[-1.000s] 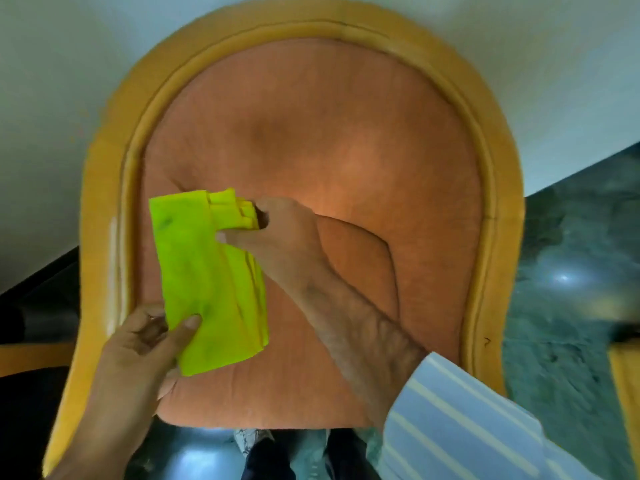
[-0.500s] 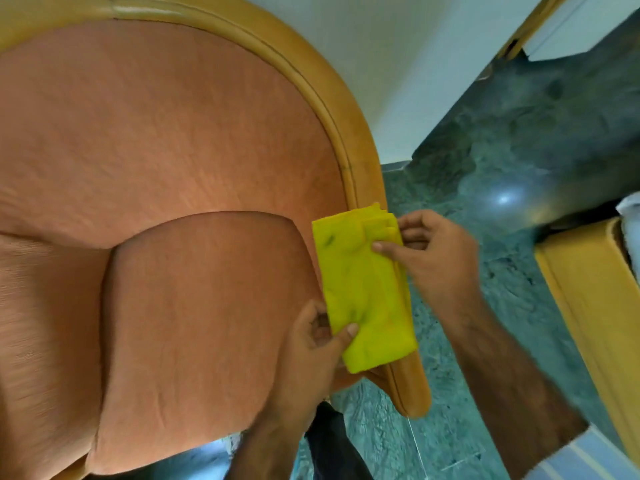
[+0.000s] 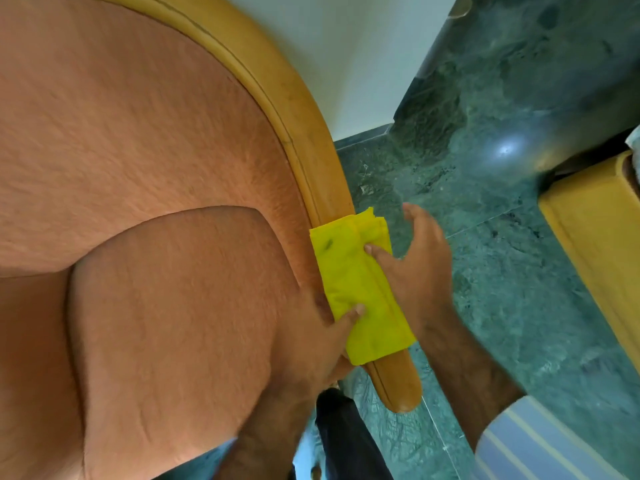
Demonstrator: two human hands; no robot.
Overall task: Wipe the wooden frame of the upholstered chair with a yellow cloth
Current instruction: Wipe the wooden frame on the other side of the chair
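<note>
The folded yellow cloth [image 3: 360, 289] lies draped over the right arm of the chair's curved wooden frame [image 3: 298, 109], just above the arm's rounded end. My left hand [image 3: 322, 341] grips the cloth's lower left edge, thumb on top. My right hand [image 3: 415, 268] presses its thumb onto the cloth's upper right part, while its fingers are spread wide past the frame. Orange upholstery [image 3: 138, 168] fills the left of the view, with the seat cushion [image 3: 180, 323] beside my left hand.
Dark green marble floor [image 3: 519, 237] lies to the right of the chair. Another yellow wooden furniture piece [image 3: 595, 237] stands at the right edge. A white wall [image 3: 346, 46] rises behind the chair. My dark trouser leg [image 3: 346, 441] shows below the frame's end.
The cloth went from the left side of the chair back to the right arm. It now rests on the wood, and my right hand's fingers have spread apart.
</note>
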